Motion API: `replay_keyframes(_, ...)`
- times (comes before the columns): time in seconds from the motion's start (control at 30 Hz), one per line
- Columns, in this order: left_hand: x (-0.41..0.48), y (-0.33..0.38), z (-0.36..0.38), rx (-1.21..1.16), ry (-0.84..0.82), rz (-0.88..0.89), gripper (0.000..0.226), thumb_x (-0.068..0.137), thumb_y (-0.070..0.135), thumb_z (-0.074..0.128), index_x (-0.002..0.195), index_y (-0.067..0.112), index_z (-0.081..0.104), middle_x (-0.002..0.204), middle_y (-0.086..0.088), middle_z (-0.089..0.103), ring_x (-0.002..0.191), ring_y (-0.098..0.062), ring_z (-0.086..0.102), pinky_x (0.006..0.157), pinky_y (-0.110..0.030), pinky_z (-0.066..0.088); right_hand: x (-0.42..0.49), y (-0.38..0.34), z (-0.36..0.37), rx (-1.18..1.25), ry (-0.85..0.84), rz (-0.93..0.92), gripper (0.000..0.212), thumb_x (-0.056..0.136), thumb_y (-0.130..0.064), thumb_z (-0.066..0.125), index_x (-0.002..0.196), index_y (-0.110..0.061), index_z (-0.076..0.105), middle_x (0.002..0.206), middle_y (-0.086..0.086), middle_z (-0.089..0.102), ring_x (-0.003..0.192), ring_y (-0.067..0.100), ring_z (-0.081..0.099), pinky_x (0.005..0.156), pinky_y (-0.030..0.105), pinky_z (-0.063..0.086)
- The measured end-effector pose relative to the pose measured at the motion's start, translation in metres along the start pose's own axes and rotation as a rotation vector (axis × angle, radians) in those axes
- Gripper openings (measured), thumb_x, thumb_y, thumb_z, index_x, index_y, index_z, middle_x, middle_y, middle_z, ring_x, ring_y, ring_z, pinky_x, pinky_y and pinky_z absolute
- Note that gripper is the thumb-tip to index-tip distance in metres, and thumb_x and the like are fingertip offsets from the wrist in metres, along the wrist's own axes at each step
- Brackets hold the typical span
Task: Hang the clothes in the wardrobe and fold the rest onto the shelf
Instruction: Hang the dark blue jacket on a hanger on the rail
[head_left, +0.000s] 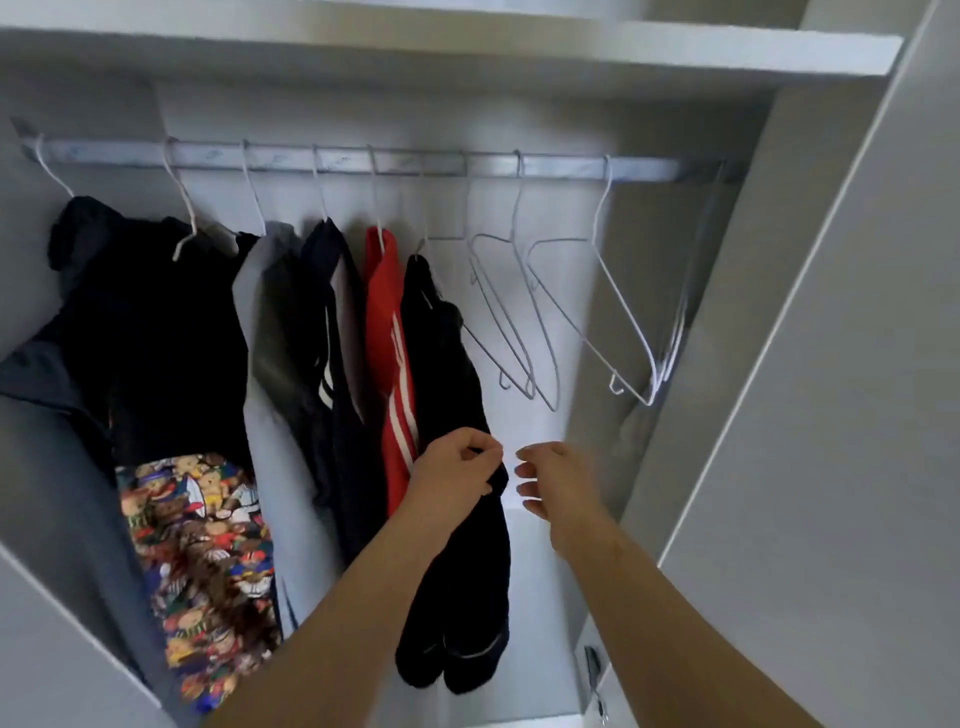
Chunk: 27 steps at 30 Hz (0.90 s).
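The left hand (457, 462) pinched the front edge of a black garment (441, 364), thumb and fingers curled onto the cloth about halfway down its length. That garment hung from a white wire hanger on the wardrobe rail (561, 169), well above the hand, and its lower end dropped past the wrist and below the forearm. The right hand (558, 478) was just beside the left one, apart from the cloth, with its fingers loosely bent and spread and nothing in them.

Directly to the left of the gripping hand hung a red garment with white stripes (389, 332), touching the black one. Further left came more dark and grey clothes, and low on that side a bear-print fabric (202, 561). Above the right hand, several empty wire hangers (626, 312) dangled from the rail, tilted at different angles. A white shelf (519, 47) ran over the rail, and a pale wardrobe door (831, 415) stood open to the right of the right forearm.
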<state>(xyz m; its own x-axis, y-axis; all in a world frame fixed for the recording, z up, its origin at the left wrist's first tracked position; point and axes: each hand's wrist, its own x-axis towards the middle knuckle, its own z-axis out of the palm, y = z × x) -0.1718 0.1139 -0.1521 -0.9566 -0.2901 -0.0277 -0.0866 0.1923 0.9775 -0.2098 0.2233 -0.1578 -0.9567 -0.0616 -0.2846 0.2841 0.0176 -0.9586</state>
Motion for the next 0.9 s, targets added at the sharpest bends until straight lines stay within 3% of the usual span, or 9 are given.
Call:
replay_keyframes(0.13, -0.043, -0.04, 0.047, 0.056, -0.093, -0.145, 0.013, 0.089, 0.019, 0.057, 0.078, 0.025, 0.062, 0.075, 0.005, 0.059, 0.054, -0.003, 0.056, 0.056, -0.016, 0.045, -0.03, 0.071, -0.049, 0.025, 0.086, 0.171, 0.015, 0.088, -0.006, 0.049, 0.075, -0.011, 0.054, 0.062, 0.003, 0.052, 0.046, 0.013, 0.042, 0.038, 0.017, 0.033)
replay_keyframes(0.37, -0.103, -0.091, 0.111, 0.132, -0.311, -0.373, 0.012, 0.088, 0.019, 0.054, 0.08, 0.022, 0.061, 0.069, 0.003, 0.057, 0.053, -0.01, 0.053, 0.048, -0.02, 0.039, -0.1, 0.162, -0.115, 0.122, 0.284, 0.433, 0.019, 0.09, -0.004, 0.046, 0.074, -0.007, 0.055, 0.059, 0.006, 0.05, 0.039, 0.013, 0.038, 0.037, 0.019, 0.027)
replay_keyframes(0.63, -0.187, -0.108, 0.157, 0.295, -0.755, -0.292, 0.009, 0.088, 0.02, 0.054, 0.086, 0.021, 0.062, 0.076, 0.001, 0.06, 0.059, -0.01, 0.057, 0.055, -0.02, 0.043, -0.206, 0.207, -0.154, 0.31, 0.672, 0.446, 0.014, 0.089, -0.008, 0.048, 0.077, -0.011, 0.056, 0.063, 0.002, 0.055, 0.051, 0.015, 0.047, 0.051, 0.024, 0.036)
replay_keyframes(0.9, -0.335, -0.146, 0.186, 0.55, -1.264, -0.184, 0.011, 0.089, 0.024, 0.052, 0.092, 0.021, 0.062, 0.08, 0.002, 0.06, 0.067, -0.012, 0.059, 0.058, -0.023, 0.044, -0.37, 0.293, -0.151, 0.629, 1.094, 0.56, 0.013, 0.088, -0.008, 0.047, 0.078, -0.013, 0.053, 0.065, 0.002, 0.053, 0.049, 0.014, 0.046, 0.05, 0.021, 0.034)
